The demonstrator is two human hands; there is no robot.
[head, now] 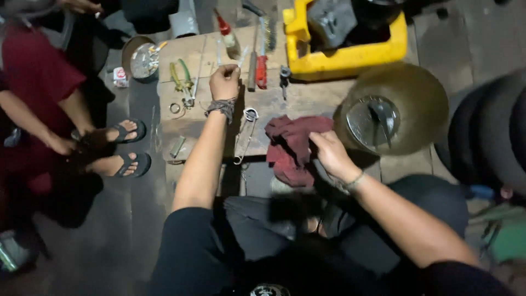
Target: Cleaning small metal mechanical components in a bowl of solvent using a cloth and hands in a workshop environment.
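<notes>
My left hand [224, 82] reaches forward over a wooden board [307, 98] and pinches a thin tool whose pale tip [243, 55] sticks out past the fingers. A red-handled screwdriver [261, 68] and a dark-handled tool [252, 66] lie just right of that hand. My right hand [329, 151] grips a crumpled dark red rag [293, 145] lying on the board near my knees. Between the two hands lies a metal spring clip [245, 137].
A yellow tray [348, 57] with dark parts stands at the back. A round brass-coloured bowl [392, 109] holds a metal disc on the right. Green-handled pliers [183, 79], a small tin [143, 57] and a red-capped bottle [227, 33] lie nearby. A person in sandals [129, 148] squats at left.
</notes>
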